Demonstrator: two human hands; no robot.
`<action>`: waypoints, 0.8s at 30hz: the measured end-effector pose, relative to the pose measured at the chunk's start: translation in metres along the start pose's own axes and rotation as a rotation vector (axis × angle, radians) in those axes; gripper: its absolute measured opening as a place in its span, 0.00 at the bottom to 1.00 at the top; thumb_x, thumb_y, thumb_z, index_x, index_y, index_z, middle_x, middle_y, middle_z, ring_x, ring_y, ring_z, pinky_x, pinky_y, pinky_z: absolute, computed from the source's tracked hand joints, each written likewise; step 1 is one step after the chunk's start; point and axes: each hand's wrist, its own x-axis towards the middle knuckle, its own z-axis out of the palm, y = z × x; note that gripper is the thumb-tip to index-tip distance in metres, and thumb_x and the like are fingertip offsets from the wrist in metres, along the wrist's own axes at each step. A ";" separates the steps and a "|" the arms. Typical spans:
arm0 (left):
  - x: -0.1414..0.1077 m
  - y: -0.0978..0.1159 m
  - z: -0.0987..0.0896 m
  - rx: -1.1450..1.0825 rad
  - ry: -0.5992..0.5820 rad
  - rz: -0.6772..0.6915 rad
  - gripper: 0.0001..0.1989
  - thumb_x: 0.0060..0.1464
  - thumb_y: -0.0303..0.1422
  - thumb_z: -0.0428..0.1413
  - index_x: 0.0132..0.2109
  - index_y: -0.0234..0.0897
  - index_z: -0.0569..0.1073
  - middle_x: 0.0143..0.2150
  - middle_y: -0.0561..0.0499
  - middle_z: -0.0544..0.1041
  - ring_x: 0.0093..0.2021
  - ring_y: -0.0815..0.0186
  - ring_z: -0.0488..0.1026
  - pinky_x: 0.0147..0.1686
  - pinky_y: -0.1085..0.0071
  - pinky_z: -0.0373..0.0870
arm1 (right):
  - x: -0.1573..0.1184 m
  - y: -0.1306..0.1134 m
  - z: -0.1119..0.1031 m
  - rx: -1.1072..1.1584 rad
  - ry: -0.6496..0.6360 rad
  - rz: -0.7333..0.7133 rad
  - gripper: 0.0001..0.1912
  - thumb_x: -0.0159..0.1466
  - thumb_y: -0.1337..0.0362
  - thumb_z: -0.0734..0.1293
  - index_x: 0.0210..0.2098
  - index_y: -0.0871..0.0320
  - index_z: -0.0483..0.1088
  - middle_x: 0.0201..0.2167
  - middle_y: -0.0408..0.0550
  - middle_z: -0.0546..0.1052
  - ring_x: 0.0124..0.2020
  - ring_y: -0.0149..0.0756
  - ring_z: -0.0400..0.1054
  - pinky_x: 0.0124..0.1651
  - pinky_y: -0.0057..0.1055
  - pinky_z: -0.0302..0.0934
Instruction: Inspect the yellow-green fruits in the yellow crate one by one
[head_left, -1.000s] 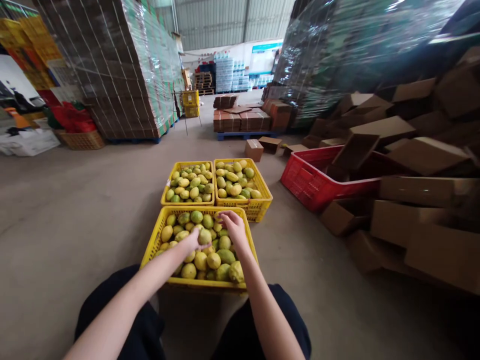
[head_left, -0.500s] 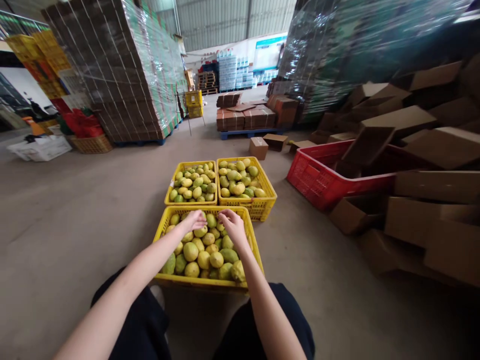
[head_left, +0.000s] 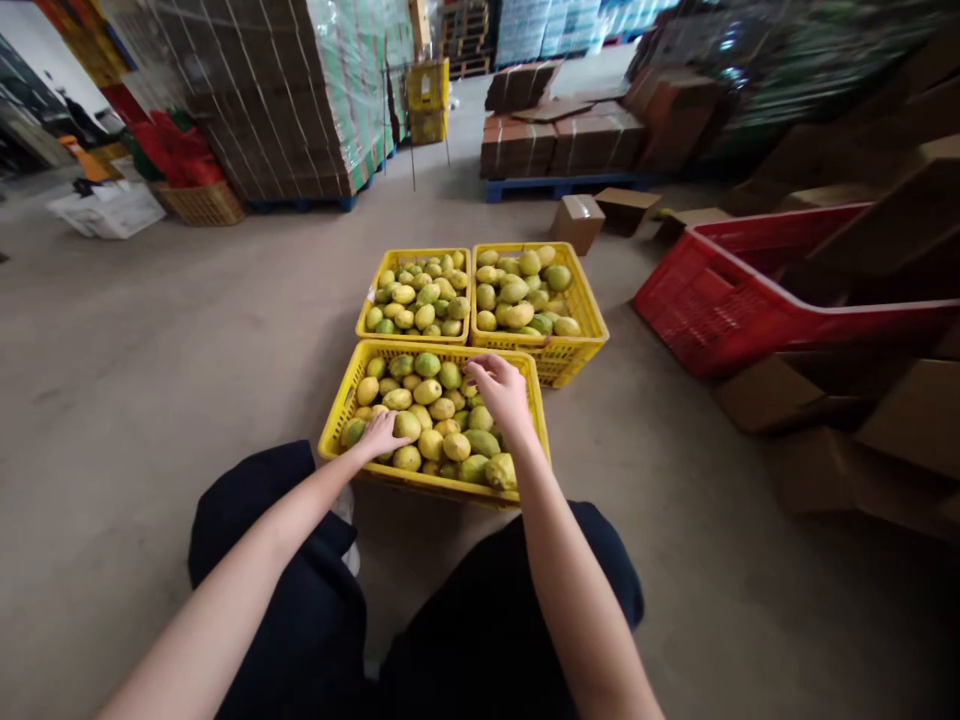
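Note:
A yellow crate (head_left: pixel 341 410) full of yellow-green, lemon-like fruits stands right in front of my knees. My left hand (head_left: pixel 380 434) is at its left front part, with thumb and fingers around a round yellow-green fruit (head_left: pixel 407 426) that sits among the others. Over the right back part of the same crate, my right hand (head_left: pixel 501 388) hovers with loosely bent fingers, and I see nothing held in it. Some fruits under the right hand and forearm are hidden.
Behind stand two more yellow crates, a left one (head_left: pixel 362 318) and a right one (head_left: pixel 598 325), both holding similar fruit. A red crate (head_left: pixel 705 290) with cardboard lies to the right, among loose boxes (head_left: pixel 772 400). A small carton (head_left: pixel 577 223) sits farther back.
The view has tipped downward and turned left. My left hand has come nearer to me and onto a fruit at the left front; my right hand stays over the crate's back right.

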 end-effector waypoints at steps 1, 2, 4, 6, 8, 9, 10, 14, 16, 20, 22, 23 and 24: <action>-0.001 -0.001 0.005 0.011 -0.002 0.005 0.23 0.35 0.29 0.70 0.37 0.41 0.67 0.54 0.44 0.70 0.71 0.46 0.51 0.68 0.61 0.51 | 0.001 0.000 0.002 -0.005 -0.005 -0.002 0.08 0.57 0.59 0.64 0.28 0.55 0.72 0.29 0.46 0.78 0.31 0.39 0.72 0.40 0.35 0.65; -0.001 0.000 0.011 0.021 -0.003 0.006 0.25 0.33 0.29 0.70 0.39 0.41 0.67 0.57 0.44 0.69 0.71 0.45 0.51 0.69 0.59 0.50 | 0.001 0.001 0.003 -0.011 -0.013 -0.001 0.07 0.57 0.59 0.65 0.28 0.55 0.72 0.29 0.46 0.78 0.31 0.39 0.72 0.40 0.34 0.65; -0.001 0.003 0.020 0.036 0.000 -0.002 0.30 0.29 0.27 0.71 0.42 0.40 0.67 0.59 0.42 0.66 0.71 0.43 0.49 0.69 0.56 0.47 | 0.001 0.001 0.007 -0.032 -0.029 -0.001 0.06 0.56 0.60 0.65 0.27 0.55 0.72 0.28 0.45 0.78 0.31 0.38 0.71 0.40 0.34 0.64; 0.001 0.006 0.025 0.039 0.010 -0.013 0.32 0.27 0.25 0.71 0.42 0.40 0.67 0.59 0.41 0.66 0.71 0.41 0.48 0.69 0.54 0.45 | 0.001 0.001 0.009 -0.058 -0.050 -0.010 0.05 0.56 0.61 0.65 0.27 0.55 0.72 0.28 0.45 0.78 0.30 0.37 0.71 0.40 0.33 0.64; 0.004 0.009 0.026 0.027 0.022 -0.018 0.30 0.29 0.25 0.71 0.41 0.38 0.67 0.56 0.41 0.68 0.71 0.40 0.49 0.69 0.54 0.47 | 0.000 0.001 0.011 -0.075 -0.078 -0.023 0.05 0.57 0.61 0.65 0.27 0.54 0.71 0.28 0.45 0.78 0.30 0.37 0.71 0.40 0.33 0.64; 0.005 0.010 0.025 0.016 0.028 -0.019 0.27 0.31 0.26 0.71 0.40 0.38 0.67 0.53 0.41 0.69 0.70 0.41 0.51 0.68 0.55 0.49 | -0.001 0.002 0.011 -0.078 -0.093 -0.028 0.05 0.57 0.62 0.65 0.27 0.54 0.72 0.29 0.45 0.79 0.30 0.37 0.71 0.40 0.33 0.64; 0.007 0.011 0.024 0.002 0.032 -0.019 0.24 0.34 0.27 0.70 0.38 0.38 0.67 0.50 0.42 0.71 0.69 0.42 0.53 0.67 0.56 0.51 | -0.001 0.003 0.012 -0.079 -0.104 -0.030 0.05 0.57 0.62 0.65 0.27 0.54 0.72 0.29 0.45 0.79 0.30 0.37 0.71 0.41 0.34 0.64; 0.008 0.019 0.012 -0.092 0.052 -0.048 0.18 0.40 0.27 0.69 0.30 0.38 0.66 0.37 0.48 0.72 0.61 0.48 0.65 0.63 0.58 0.60 | 0.002 0.013 0.016 -0.068 -0.139 0.092 0.04 0.54 0.65 0.67 0.24 0.54 0.71 0.27 0.44 0.77 0.34 0.38 0.71 0.45 0.35 0.64; 0.006 0.033 0.004 -0.140 0.044 -0.042 0.17 0.40 0.24 0.69 0.30 0.37 0.67 0.35 0.51 0.73 0.58 0.51 0.68 0.62 0.60 0.61 | 0.004 0.020 0.020 -0.025 -0.149 0.238 0.04 0.53 0.66 0.68 0.23 0.54 0.71 0.26 0.43 0.75 0.33 0.37 0.70 0.46 0.34 0.65; -0.004 0.086 -0.016 -0.090 -0.050 0.103 0.26 0.36 0.24 0.72 0.44 0.34 0.74 0.42 0.50 0.77 0.53 0.56 0.71 0.59 0.60 0.63 | 0.005 0.023 0.030 0.077 -0.164 0.430 0.06 0.58 0.61 0.67 0.32 0.57 0.71 0.30 0.45 0.75 0.30 0.34 0.70 0.40 0.35 0.69; -0.011 0.120 -0.025 -0.084 -0.103 0.247 0.35 0.34 0.29 0.74 0.52 0.35 0.73 0.47 0.47 0.78 0.53 0.54 0.73 0.58 0.58 0.66 | 0.001 0.017 0.030 0.198 -0.208 0.503 0.14 0.63 0.54 0.63 0.37 0.59 0.70 0.32 0.49 0.76 0.29 0.35 0.71 0.38 0.38 0.70; -0.015 0.136 -0.028 -0.079 -0.165 0.349 0.38 0.34 0.32 0.74 0.55 0.35 0.73 0.49 0.45 0.78 0.53 0.53 0.73 0.57 0.57 0.67 | -0.001 0.013 0.029 0.317 -0.253 0.538 0.18 0.65 0.50 0.61 0.39 0.59 0.70 0.32 0.51 0.77 0.30 0.37 0.72 0.38 0.39 0.71; -0.018 0.150 -0.032 -0.082 -0.216 0.437 0.39 0.35 0.34 0.74 0.56 0.36 0.72 0.51 0.44 0.78 0.54 0.52 0.73 0.57 0.56 0.68 | -0.003 0.009 0.027 0.462 -0.301 0.570 0.22 0.66 0.46 0.58 0.39 0.59 0.70 0.32 0.52 0.77 0.32 0.39 0.73 0.38 0.40 0.71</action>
